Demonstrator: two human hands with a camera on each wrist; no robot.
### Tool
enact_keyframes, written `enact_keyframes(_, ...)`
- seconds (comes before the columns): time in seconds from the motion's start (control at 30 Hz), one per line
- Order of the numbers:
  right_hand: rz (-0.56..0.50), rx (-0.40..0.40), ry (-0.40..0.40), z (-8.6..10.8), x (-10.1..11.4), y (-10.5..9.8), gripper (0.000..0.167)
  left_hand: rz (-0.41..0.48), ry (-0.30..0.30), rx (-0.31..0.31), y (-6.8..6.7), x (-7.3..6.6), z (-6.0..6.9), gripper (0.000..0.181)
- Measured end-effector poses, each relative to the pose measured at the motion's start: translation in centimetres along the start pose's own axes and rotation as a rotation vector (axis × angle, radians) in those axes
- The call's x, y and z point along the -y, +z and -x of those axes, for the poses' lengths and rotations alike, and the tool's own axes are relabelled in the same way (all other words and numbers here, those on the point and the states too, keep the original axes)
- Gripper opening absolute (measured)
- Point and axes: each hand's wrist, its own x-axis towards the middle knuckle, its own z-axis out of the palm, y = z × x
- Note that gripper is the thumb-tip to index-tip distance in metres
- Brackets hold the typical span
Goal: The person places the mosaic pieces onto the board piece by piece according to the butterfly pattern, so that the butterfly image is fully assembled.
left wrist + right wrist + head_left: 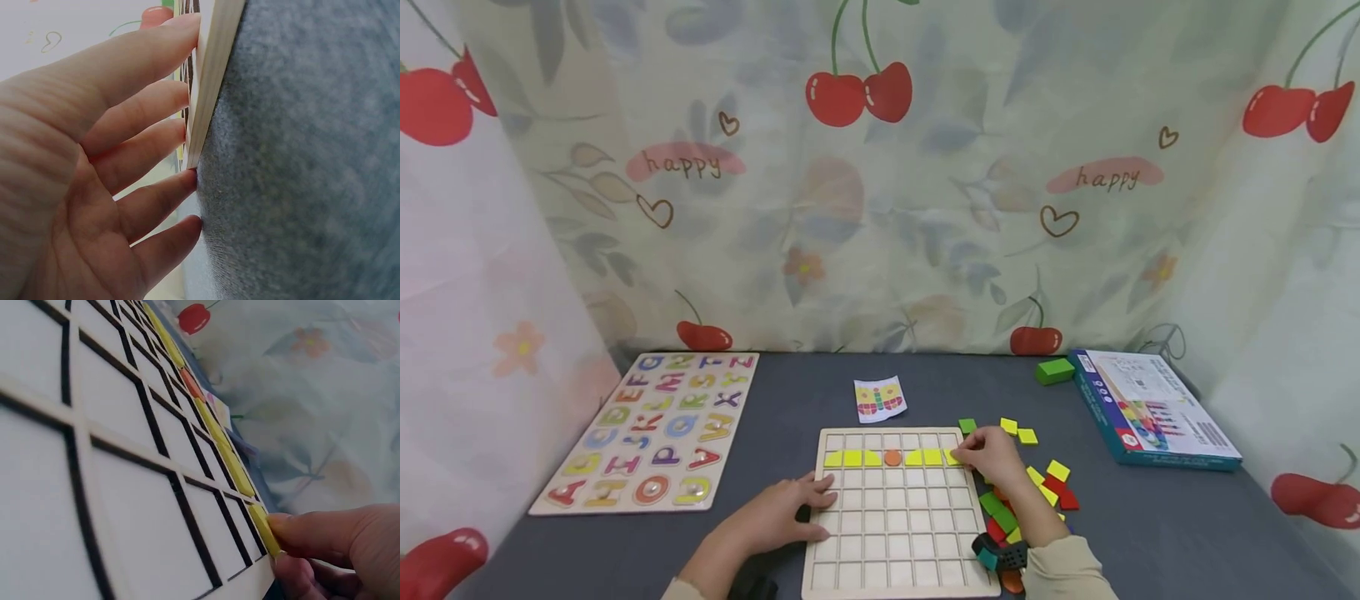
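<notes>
A wooden grid board [895, 527] lies flat on the table. Along its second row from the top sit several yellow pieces [853, 458], with an orange round piece [892, 457] in the middle. At the right end of that row, my right hand [997, 458] pinches a yellow piece [265, 530] between thumb and finger, at the last cell. My left hand [778, 517] rests against the board's left edge, its fingers extended; in the left wrist view the thumb and fingertips touch the wooden side [215, 69].
Loose coloured pieces [1057, 472] lie right of the board, partly under the right forearm. A small pattern card [880, 400] is behind the board. An alphabet puzzle board [647, 433] lies left; a flat box [1157, 408] and a green block [1055, 372] stand at the right.
</notes>
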Motion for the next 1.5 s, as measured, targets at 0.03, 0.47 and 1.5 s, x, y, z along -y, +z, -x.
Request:
enact_keyframes(0.03,0.005,-0.004,0.004,0.0,0.0,0.0,0.01,-0.003,-0.001,0.001,0.0,0.0,0.0,0.057)
enact_keyframes(0.47,0.015,0.107,0.001,0.0,0.1,-0.9,0.007,-0.003,-0.004,0.008,-0.1,-0.1,-0.1,0.057)
enact_keyframes(1.5,0.03,0.072,0.12,-4.9,-4.4,-8.4,0.033,-0.017,0.002,0.002,0.0,0.2,-0.1,0.057)
